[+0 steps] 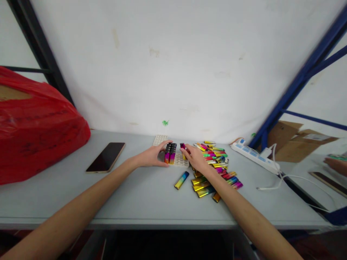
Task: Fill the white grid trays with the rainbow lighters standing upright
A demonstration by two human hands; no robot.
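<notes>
A cream tray with rows of holes lies on the grey table, with several rainbow-coloured, black-capped sticks standing upright in it. My left hand rests against the tray's left side, fingers curled round it beside the standing sticks. My right hand pinches one such stick upright over the tray's right part. A pile of the same metallic sticks lies under and right of that hand. One stick lies alone in front of the tray.
A dark phone lies at the left of the table beside a big red plastic bag. A white power strip with a white cable sits at the right. Another person's hand shows at the far right edge.
</notes>
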